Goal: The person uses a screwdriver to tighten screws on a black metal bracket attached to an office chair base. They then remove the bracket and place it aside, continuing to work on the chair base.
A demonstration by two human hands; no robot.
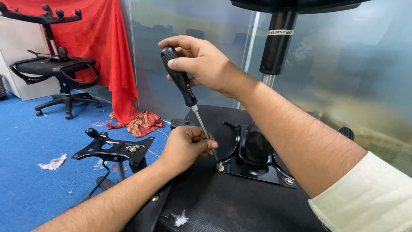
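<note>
- The screwdriver (183, 83) stands tilted in the middle of the view, its black handle up at 11 o'clock and its thin metal shaft going down toward 5 o'clock to a screw (220, 166) in the black metal plate (257, 165).
- The right hand (205, 62) is closed around the handle, with the thumb pressed on its side.
- The left hand (185, 148) is closed narrow around the lower shaft, fingertips pinching it just above the screw.
- The plate lies flat on the black underside of a chair seat (231, 202), which fills the lower part of the view; a second screw (289, 181) sits in the plate corner at 4 o'clock from the first.
- A small scrap of clear wrapping (180, 218) lies on the seat at 6 o'clock.
- A black gas-lift column (277, 41) rises at 1 o'clock, behind the plate.
- At 9 o'clock from the hands, another black chair mechanism (113, 150) stands on its own post, with some small screws on top.
- The floor (30, 133) is blue carpet, with a crumpled plastic scrap (53, 163) on it at 9 o'clock.
- A red cloth (101, 38) hangs at 11 o'clock, with a patterned rag (141, 122) at its foot.
- A half-built office chair (58, 73) stands at 10 o'clock, far from the hands.
- A glass wall (343, 73) closes the room at 2 o'clock.
</note>
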